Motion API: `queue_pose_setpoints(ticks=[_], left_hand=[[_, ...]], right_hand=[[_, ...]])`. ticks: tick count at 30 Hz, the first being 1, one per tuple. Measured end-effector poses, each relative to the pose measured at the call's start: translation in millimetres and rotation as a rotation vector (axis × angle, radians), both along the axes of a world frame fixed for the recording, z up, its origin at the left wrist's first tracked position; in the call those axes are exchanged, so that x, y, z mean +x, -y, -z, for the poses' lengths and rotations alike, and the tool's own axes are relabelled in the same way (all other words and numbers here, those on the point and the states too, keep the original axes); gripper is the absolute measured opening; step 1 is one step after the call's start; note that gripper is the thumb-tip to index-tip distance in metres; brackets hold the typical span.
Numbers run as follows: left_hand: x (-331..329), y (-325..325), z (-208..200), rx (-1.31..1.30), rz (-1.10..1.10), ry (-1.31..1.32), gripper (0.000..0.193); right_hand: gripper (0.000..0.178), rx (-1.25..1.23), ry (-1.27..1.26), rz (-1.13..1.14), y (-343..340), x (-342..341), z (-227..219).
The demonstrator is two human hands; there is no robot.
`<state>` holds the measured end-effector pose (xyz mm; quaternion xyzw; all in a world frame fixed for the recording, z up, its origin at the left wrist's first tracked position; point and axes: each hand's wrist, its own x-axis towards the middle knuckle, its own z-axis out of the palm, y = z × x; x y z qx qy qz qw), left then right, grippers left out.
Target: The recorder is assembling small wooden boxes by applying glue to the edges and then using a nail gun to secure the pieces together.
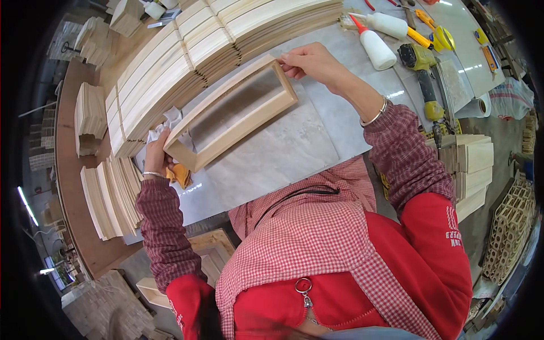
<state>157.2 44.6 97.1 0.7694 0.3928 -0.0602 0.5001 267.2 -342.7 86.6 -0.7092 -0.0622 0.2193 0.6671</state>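
A long, narrow rectangular wooden frame point(243, 128), pale and open in the middle, is held tilted above the grey tabletop point(283, 148). My left hand point(156, 154) is closed around its left end. At the far right corner, my right hand point(313, 63) has its fingers pinched together against the wood; the fingertips are partly hidden there. Crumpled white cloth or paper point(172, 117) shows just beyond my left hand. A yellow-orange cloth point(181, 175) lies on the table beneath that hand.
Bundled stacks of thin wooden boards point(195, 48) line the table's far side, with more boards point(113, 192) at the left. To the right are a red-tipped white glue bottle point(377, 50), another white bottle point(387, 25), a yellow-black nail gun point(424, 73) and stacked wood pieces point(473, 170).
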Motion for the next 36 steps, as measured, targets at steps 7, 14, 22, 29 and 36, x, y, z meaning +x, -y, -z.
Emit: queue_pose_setpoints(ticks=[7, 14, 22, 29, 36], left_hand=[[9, -2, 3, -0.001, 0.014, -0.028, 0.047], [12, -2, 9, -0.006, 0.001, -0.035, 0.042], [20, 5, 7, -0.023, -0.003, -0.073, 0.041], [17, -1, 8, -0.016, -0.028, -0.084, 0.042], [10, 6, -3, -0.056, -0.008, -0.102, 0.041]], right_hand=[[0.026, 0.039, -0.037, 0.028, -4, 3, -1], [0.026, 0.015, -0.036, 0.054, -7, 3, -2], [0.028, -0.028, 0.022, 0.042, -7, 3, 7], [0.034, 0.02, 0.108, -0.005, -3, -13, 8], [0.033, -0.003, 0.034, -0.006, -4, -11, 6]])
